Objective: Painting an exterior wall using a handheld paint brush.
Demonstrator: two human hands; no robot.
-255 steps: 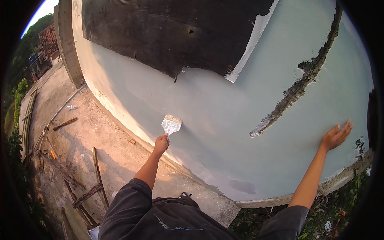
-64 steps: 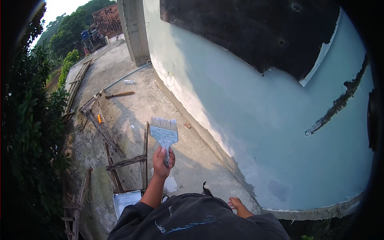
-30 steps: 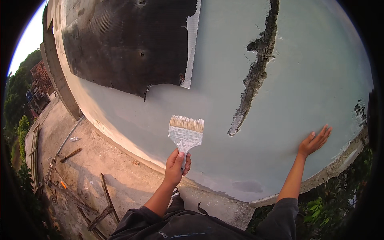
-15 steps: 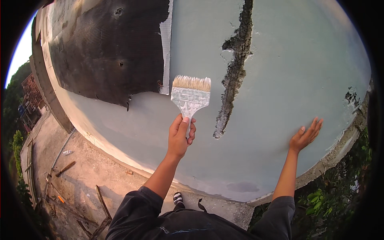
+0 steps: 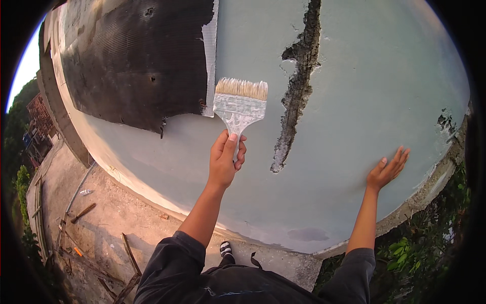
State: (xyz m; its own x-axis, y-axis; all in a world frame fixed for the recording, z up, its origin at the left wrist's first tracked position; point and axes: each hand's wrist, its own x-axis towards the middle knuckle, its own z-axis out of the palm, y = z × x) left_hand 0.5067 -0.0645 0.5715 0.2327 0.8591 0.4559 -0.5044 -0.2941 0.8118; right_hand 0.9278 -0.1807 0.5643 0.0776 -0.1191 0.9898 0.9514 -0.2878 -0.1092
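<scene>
Shirt [image 5: 273, 289]: dark charcoal, nearly black, washed-out look, cloth loosely creased. Pale streaks low on the front, one a thin bluish-white line [image 5: 238, 293], rough like dried paint; a smaller whitish smear [image 5: 208, 291] just left of it. Left sleeve [image 5: 174, 261] and right sleeve [image 5: 357, 268] short, wide, same dark cloth, plain hems ending near the elbow. Left forearm [image 5: 206, 215] and right forearm [image 5: 363, 220] bare to the fingers [image 5: 217, 148]. Thin dark strap [image 5: 256, 260], curled, at the shirt's far edge. Dark cloth on the leg [image 5: 227, 260]. Footwear [image 5: 226, 248]: black and white bands; sandal or sock, cannot tell.
</scene>
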